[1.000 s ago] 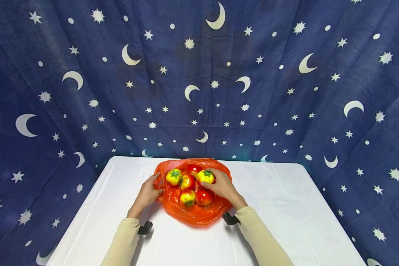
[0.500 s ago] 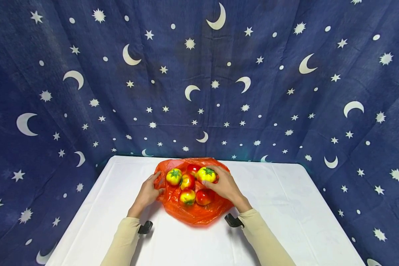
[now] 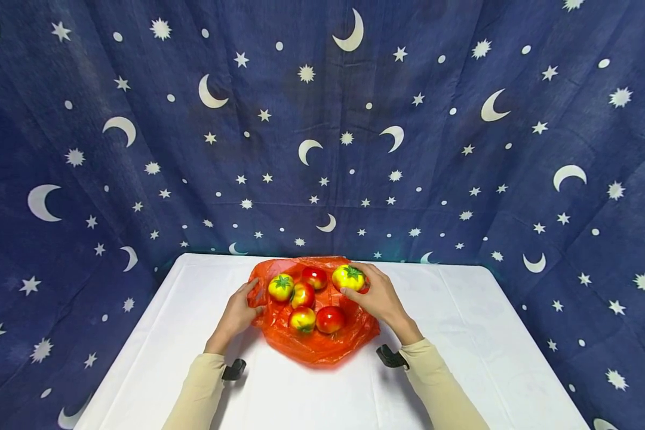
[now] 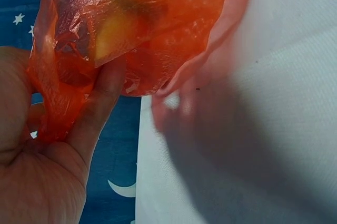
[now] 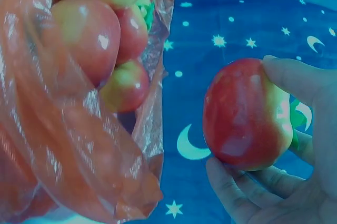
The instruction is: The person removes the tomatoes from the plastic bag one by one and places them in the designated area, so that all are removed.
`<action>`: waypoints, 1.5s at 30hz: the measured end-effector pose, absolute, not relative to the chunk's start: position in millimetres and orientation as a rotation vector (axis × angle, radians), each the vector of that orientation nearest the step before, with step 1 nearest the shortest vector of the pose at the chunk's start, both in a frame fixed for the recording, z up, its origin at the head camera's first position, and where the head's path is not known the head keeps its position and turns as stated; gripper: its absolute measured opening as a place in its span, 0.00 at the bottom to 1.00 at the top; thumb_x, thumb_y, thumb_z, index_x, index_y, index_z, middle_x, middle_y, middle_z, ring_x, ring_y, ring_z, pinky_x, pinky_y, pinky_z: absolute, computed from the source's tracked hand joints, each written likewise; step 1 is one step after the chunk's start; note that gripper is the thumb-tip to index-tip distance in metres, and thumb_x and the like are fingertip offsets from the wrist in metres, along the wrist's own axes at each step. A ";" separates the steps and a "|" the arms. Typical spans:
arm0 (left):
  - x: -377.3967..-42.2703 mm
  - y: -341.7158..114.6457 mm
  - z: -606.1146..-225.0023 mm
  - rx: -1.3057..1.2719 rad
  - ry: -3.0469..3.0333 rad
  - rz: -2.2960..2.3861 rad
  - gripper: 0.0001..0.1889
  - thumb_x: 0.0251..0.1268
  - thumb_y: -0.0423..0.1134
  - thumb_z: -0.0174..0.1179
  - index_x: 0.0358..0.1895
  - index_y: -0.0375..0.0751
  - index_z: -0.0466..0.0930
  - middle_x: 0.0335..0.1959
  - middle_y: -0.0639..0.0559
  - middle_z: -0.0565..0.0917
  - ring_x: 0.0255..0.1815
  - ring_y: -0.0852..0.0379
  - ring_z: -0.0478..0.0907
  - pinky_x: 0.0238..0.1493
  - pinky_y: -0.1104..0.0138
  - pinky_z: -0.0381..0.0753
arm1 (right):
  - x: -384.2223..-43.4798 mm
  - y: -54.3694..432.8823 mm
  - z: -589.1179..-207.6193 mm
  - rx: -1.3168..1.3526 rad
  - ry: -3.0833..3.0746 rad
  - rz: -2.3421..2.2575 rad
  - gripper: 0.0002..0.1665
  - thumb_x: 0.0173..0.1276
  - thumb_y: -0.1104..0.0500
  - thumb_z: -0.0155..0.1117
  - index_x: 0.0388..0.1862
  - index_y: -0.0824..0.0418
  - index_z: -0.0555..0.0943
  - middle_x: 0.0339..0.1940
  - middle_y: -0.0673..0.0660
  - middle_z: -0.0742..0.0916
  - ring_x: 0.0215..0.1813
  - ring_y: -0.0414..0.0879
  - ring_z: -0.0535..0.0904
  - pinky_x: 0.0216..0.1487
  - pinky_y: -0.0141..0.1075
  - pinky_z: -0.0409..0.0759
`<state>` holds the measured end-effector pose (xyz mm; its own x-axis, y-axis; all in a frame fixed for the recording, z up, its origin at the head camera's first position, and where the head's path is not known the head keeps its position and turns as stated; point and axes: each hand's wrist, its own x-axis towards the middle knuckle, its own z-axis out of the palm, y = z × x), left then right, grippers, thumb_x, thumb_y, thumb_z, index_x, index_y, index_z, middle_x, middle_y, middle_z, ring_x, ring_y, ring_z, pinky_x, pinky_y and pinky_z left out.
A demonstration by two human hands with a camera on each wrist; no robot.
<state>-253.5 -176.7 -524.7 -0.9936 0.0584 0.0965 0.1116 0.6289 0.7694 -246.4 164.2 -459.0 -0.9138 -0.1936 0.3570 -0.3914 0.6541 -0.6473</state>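
Observation:
A red plastic bag [image 3: 312, 349] lies spread on the table, its mouth facing up. Several red and yellow tomatoes [image 3: 330, 319] with green leafy tops sit inside it. My right hand [image 3: 380, 295] grips one tomato [image 3: 348, 278] between thumb and fingers, above the bag's right side; the right wrist view shows this tomato [image 5: 247, 116] apart from the bag and the others. At the bag's left edge, my left hand [image 3: 239, 312] holds a gathered fold of the plastic between thumb and fingers, as the left wrist view [image 4: 58, 92] shows.
A white cloth covers the table [image 3: 462, 334], which extends to both sides of the bag. Behind it hangs a dark blue curtain [image 3: 279, 149] with moons and stars. A black wrist device [image 3: 392, 356] sits below the right wrist, and another black device [image 3: 234, 369] by the left.
My right hand has moved to the right with the tomato, away from the other tomatoes. The red tomato behind it now shows more fully. My left hand has stayed on the bag's edge.

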 end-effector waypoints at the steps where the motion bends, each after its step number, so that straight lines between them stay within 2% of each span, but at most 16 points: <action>1: -253.2 -176.7 -525.1 -0.148 -2.779 -1.319 0.40 0.53 0.26 0.67 0.73 0.32 0.63 0.70 0.33 0.69 0.72 0.33 0.64 0.74 0.45 0.59 | -246.3 166.0 -459.2 0.466 -2.615 1.115 0.35 0.56 0.49 0.75 0.63 0.54 0.78 0.58 0.56 0.84 0.58 0.53 0.80 0.62 0.51 0.79; 8: -252.5 -176.2 -526.4 -0.150 -2.777 -1.314 0.39 0.54 0.26 0.67 0.72 0.33 0.63 0.70 0.33 0.69 0.73 0.33 0.63 0.75 0.45 0.59 | -246.7 178.8 -462.6 0.434 -2.603 1.165 0.33 0.57 0.51 0.75 0.62 0.51 0.78 0.58 0.55 0.83 0.56 0.51 0.80 0.52 0.47 0.85; 15: -252.9 -175.0 -526.0 -0.152 -2.766 -1.345 0.40 0.54 0.26 0.67 0.72 0.33 0.63 0.70 0.33 0.69 0.73 0.32 0.63 0.74 0.44 0.60 | -251.0 194.8 -467.1 0.395 -2.574 1.148 0.33 0.57 0.52 0.75 0.62 0.55 0.78 0.56 0.56 0.84 0.54 0.50 0.81 0.49 0.43 0.84; 28: -255.5 -174.7 -525.8 -0.124 -2.773 -1.357 0.40 0.55 0.26 0.67 0.74 0.35 0.62 0.71 0.33 0.67 0.73 0.33 0.62 0.75 0.45 0.59 | -265.5 225.9 -483.7 0.264 -2.561 1.153 0.36 0.57 0.51 0.76 0.63 0.57 0.76 0.58 0.61 0.82 0.55 0.54 0.80 0.50 0.48 0.84; 36: -253.2 -176.1 -524.9 -0.138 -2.774 -1.340 0.40 0.54 0.27 0.67 0.73 0.34 0.62 0.70 0.33 0.68 0.73 0.33 0.63 0.75 0.44 0.59 | -275.1 239.5 -500.6 0.180 -2.591 1.138 0.36 0.56 0.51 0.76 0.63 0.58 0.76 0.60 0.62 0.82 0.55 0.54 0.80 0.50 0.44 0.83; 45: -253.1 -175.8 -527.0 -0.137 -2.762 -1.343 0.40 0.54 0.26 0.67 0.73 0.34 0.63 0.70 0.34 0.68 0.73 0.33 0.62 0.75 0.44 0.58 | -286.1 248.5 -511.5 0.093 -2.599 1.160 0.36 0.55 0.55 0.76 0.63 0.59 0.75 0.60 0.65 0.81 0.57 0.57 0.78 0.54 0.48 0.81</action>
